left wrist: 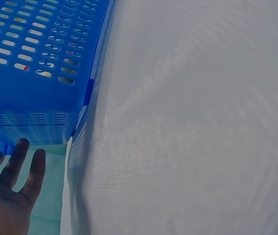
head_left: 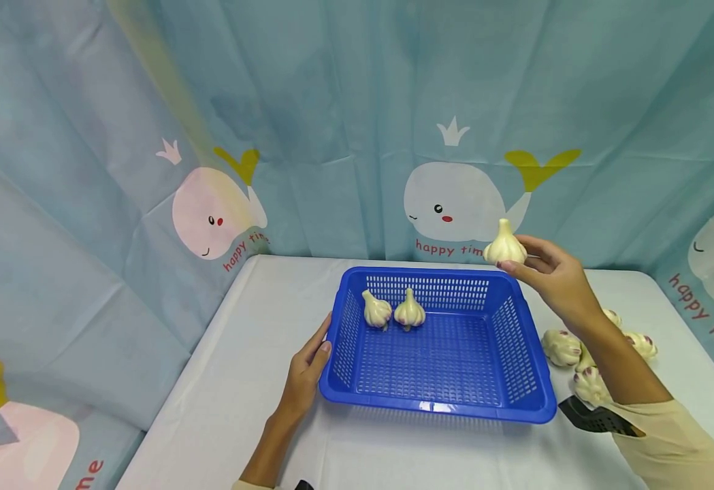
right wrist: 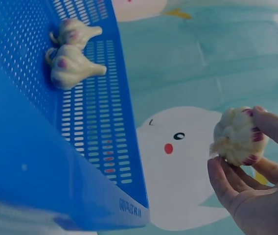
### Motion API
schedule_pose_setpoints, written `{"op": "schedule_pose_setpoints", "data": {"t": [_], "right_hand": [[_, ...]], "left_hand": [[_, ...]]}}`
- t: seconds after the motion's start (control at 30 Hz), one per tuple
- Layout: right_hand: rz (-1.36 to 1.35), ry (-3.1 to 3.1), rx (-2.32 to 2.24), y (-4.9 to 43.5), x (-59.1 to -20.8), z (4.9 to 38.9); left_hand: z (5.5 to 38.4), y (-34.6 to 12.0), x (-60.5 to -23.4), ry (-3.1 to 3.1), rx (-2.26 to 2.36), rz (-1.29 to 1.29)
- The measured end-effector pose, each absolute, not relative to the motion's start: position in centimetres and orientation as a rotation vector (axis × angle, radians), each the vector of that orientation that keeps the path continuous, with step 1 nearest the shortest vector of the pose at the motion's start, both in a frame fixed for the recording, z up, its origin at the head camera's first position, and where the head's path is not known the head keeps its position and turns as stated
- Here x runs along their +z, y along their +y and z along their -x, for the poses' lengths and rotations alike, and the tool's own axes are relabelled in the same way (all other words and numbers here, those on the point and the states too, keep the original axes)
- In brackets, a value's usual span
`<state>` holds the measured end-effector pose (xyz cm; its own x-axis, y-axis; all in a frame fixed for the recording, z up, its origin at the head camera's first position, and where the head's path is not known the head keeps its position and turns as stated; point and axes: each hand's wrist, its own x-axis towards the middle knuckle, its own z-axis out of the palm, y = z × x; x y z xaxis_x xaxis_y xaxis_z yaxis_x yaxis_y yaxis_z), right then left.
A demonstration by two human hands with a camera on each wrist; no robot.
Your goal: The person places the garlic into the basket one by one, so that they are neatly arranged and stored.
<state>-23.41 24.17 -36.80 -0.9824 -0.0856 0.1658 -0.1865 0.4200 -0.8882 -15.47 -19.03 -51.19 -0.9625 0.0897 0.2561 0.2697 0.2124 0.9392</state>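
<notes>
My right hand (head_left: 555, 275) holds a garlic bulb (head_left: 505, 246) by its sides between thumb and fingers, raised above the back right corner of a blue plastic basket (head_left: 433, 410). In the right wrist view, purple streaks mark the held bulb (right wrist: 239, 137), whose roots face the basket. Two more garlic bulbs, one (head_left: 377, 310) beside the other (head_left: 410, 311), stand side by side in the basket's back left part. My left hand (head_left: 303, 378) touches the basket's left side from outside, its fingers fairly straight; part of it is hidden in the left wrist view.
Several garlic bulbs (head_left: 561, 348) lie in a group on the white tabletop (head_left: 252, 327) right of the basket, partly behind my right forearm. A blue-green curtain (head_left: 332, 136) with whale prints hangs behind the table and at both sides.
</notes>
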Motion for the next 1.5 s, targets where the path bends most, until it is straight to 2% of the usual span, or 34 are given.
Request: {"op": "schedule_pose_setpoints", "data": {"t": [1.5], "right_hand": [[-0.474,-2.741,1.607,20.3,-38.9,26.9]], "left_hand": [[15.4,-19.0,-51.1,-2.325,-1.854,0.345]]}}
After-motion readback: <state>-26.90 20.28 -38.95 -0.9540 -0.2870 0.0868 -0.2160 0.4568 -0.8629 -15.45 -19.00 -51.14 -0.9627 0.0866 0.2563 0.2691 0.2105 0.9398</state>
